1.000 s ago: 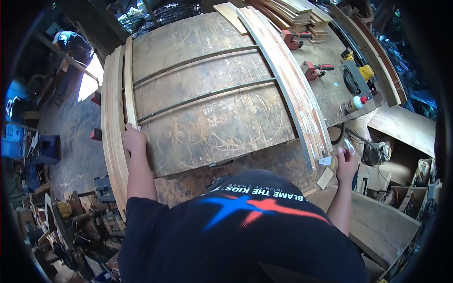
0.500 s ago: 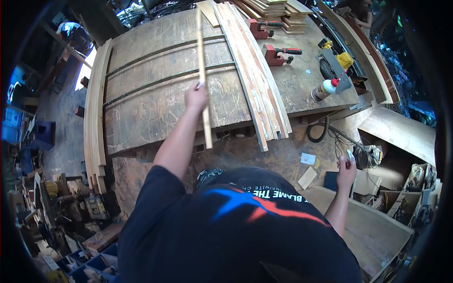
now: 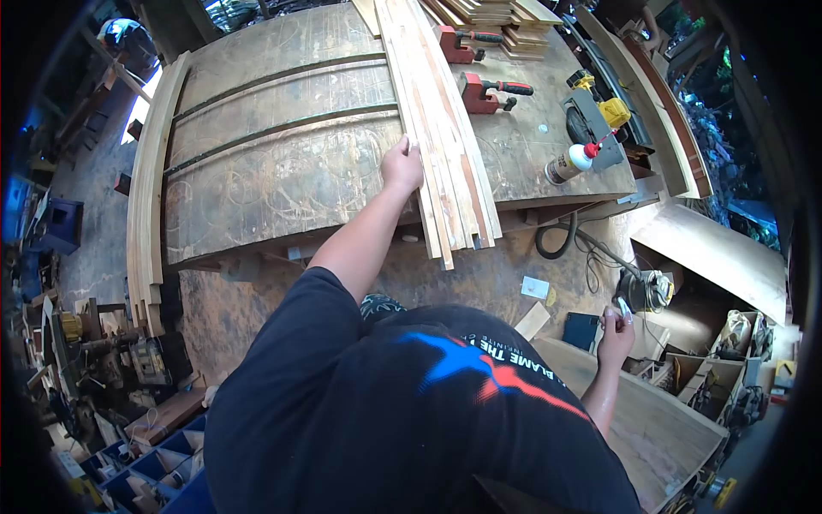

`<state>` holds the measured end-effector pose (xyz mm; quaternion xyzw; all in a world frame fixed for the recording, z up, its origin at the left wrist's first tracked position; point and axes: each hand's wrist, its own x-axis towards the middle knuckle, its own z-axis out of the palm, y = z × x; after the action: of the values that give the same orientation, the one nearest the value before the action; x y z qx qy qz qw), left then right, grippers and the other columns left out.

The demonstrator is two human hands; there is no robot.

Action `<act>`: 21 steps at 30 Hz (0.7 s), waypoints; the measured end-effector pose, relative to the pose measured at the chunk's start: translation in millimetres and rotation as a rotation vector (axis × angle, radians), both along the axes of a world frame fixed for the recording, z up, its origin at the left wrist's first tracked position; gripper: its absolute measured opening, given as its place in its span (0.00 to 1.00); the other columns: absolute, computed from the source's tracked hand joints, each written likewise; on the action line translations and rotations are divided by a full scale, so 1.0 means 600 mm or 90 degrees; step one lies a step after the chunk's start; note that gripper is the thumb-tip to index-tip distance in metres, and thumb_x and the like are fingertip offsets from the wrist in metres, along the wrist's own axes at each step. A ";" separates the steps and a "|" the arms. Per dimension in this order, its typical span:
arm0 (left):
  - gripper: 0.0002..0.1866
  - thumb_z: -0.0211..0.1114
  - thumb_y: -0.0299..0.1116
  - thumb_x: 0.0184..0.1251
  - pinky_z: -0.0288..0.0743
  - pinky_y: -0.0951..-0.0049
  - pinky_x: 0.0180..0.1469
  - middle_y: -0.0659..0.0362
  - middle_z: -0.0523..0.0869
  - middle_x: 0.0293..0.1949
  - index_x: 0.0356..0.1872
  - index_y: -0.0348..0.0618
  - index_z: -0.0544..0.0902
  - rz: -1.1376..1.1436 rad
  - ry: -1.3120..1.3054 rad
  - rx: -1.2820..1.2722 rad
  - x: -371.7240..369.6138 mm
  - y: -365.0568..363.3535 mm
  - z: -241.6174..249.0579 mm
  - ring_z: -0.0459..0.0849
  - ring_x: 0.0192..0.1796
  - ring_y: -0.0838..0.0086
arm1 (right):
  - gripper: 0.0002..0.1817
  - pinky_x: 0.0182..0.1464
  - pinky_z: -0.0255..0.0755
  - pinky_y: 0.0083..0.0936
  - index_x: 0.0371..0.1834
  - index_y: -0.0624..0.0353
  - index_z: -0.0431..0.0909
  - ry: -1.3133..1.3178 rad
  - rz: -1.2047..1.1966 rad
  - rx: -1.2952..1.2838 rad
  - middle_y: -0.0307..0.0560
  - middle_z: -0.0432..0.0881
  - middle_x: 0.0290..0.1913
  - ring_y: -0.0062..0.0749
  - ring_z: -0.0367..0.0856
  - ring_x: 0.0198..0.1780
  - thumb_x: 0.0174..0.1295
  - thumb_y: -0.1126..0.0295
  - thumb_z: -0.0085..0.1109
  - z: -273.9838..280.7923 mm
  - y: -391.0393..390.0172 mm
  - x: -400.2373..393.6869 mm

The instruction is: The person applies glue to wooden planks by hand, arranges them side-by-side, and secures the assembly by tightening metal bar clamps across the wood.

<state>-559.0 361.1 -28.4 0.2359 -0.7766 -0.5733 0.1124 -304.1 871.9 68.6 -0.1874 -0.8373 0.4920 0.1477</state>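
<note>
My left hand (image 3: 402, 165) is at the near-left side of a row of long wooden strips (image 3: 441, 120) on the worktable (image 3: 282, 176). Its fingers are closed round a thin wooden strip (image 3: 431, 227), which now lies along the row's left edge. The row's near ends stick out past the table's front edge. My right hand (image 3: 616, 332) is held low at my right side, away from the table. Its fingers pinch a small whitish thing (image 3: 623, 306) too small to name.
Two red clamps (image 3: 481, 96) and a red-capped bottle (image 3: 569, 163) stand right of the strips, near a yellow-and-grey power tool (image 3: 599, 120). More long strips (image 3: 147, 197) line the table's left end. Boards (image 3: 527, 38) are stacked at the back. A person's arm (image 3: 651, 30) shows top right.
My left hand has swung right with the thin strip, from above the table to the row's left edge, where the strip now lies. My right hand stays low, still pinching the small thing.
</note>
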 end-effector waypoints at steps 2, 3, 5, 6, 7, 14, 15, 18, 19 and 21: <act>0.25 0.63 0.41 0.75 0.80 0.65 0.55 0.45 0.91 0.49 0.68 0.39 0.79 0.010 0.016 -0.005 -0.002 0.007 -0.018 0.91 0.50 0.59 | 0.20 0.42 0.72 0.17 0.64 0.67 0.77 -0.008 0.002 0.016 0.35 0.82 0.36 0.15 0.77 0.37 0.73 0.71 0.63 0.007 -0.001 -0.005; 0.25 0.63 0.41 0.75 0.80 0.65 0.54 0.45 0.91 0.49 0.68 0.39 0.79 0.017 0.022 -0.014 0.001 0.009 -0.018 0.91 0.49 0.59 | 0.21 0.42 0.72 0.17 0.65 0.67 0.77 -0.012 0.002 0.024 0.35 0.82 0.36 0.15 0.77 0.37 0.73 0.71 0.64 0.010 -0.004 -0.010; 0.26 0.64 0.41 0.75 0.80 0.64 0.53 0.44 0.91 0.48 0.68 0.39 0.79 0.018 0.022 -0.018 0.005 0.013 -0.016 0.91 0.48 0.59 | 0.21 0.42 0.72 0.16 0.66 0.67 0.77 -0.018 0.010 0.018 0.35 0.82 0.37 0.15 0.78 0.37 0.72 0.71 0.64 0.012 -0.010 -0.019; 0.25 0.64 0.41 0.75 0.80 0.64 0.53 0.44 0.91 0.47 0.68 0.39 0.79 0.016 0.018 -0.012 0.005 0.012 -0.013 0.91 0.48 0.59 | 0.22 0.42 0.72 0.16 0.66 0.67 0.77 -0.021 0.016 0.016 0.35 0.82 0.37 0.15 0.78 0.38 0.72 0.71 0.64 0.012 -0.011 -0.023; 0.25 0.64 0.41 0.75 0.81 0.64 0.52 0.44 0.91 0.46 0.68 0.39 0.80 0.015 0.013 -0.006 0.007 0.011 -0.010 0.91 0.47 0.59 | 0.21 0.43 0.72 0.16 0.65 0.67 0.77 -0.026 0.019 0.015 0.35 0.82 0.37 0.15 0.78 0.38 0.72 0.71 0.64 0.009 -0.011 -0.026; 0.25 0.64 0.42 0.75 0.81 0.63 0.51 0.45 0.91 0.44 0.67 0.39 0.80 0.013 0.013 -0.038 0.006 0.012 -0.018 0.91 0.45 0.59 | 0.21 0.40 0.71 0.17 0.64 0.65 0.77 -0.035 0.033 0.034 0.35 0.80 0.34 0.16 0.77 0.35 0.72 0.68 0.65 -0.003 -0.026 -0.043; 0.25 0.64 0.42 0.75 0.81 0.63 0.51 0.45 0.91 0.44 0.67 0.39 0.80 0.013 0.010 -0.040 0.006 0.012 -0.017 0.91 0.45 0.60 | 0.21 0.40 0.71 0.17 0.64 0.65 0.77 -0.035 0.037 0.024 0.35 0.81 0.35 0.16 0.77 0.35 0.72 0.68 0.65 -0.006 -0.028 -0.045; 0.26 0.64 0.44 0.75 0.81 0.64 0.52 0.45 0.92 0.45 0.67 0.39 0.80 0.009 0.005 -0.016 0.009 0.011 -0.018 0.91 0.46 0.61 | 0.21 0.41 0.72 0.17 0.64 0.63 0.77 -0.060 0.046 0.027 0.37 0.82 0.36 0.17 0.78 0.36 0.72 0.67 0.66 -0.019 -0.025 -0.052; 0.26 0.64 0.45 0.76 0.81 0.64 0.52 0.46 0.92 0.45 0.67 0.39 0.80 0.007 0.005 -0.002 0.010 0.009 -0.017 0.91 0.46 0.61 | 0.21 0.41 0.72 0.17 0.64 0.63 0.77 -0.058 0.048 0.037 0.37 0.83 0.36 0.17 0.78 0.37 0.72 0.66 0.66 -0.023 -0.025 -0.053; 0.26 0.63 0.46 0.76 0.80 0.65 0.54 0.45 0.92 0.47 0.66 0.39 0.81 -0.010 -0.046 0.040 0.021 0.001 0.015 0.91 0.48 0.61 | 0.21 0.42 0.72 0.18 0.64 0.64 0.77 -0.053 0.047 0.055 0.38 0.83 0.37 0.18 0.79 0.37 0.72 0.66 0.66 -0.020 -0.038 -0.056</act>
<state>-546.2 361.4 -19.1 0.2533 -0.7638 -0.5892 0.0723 -337.9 849.3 56.7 -0.1699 -0.8695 0.4524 0.1023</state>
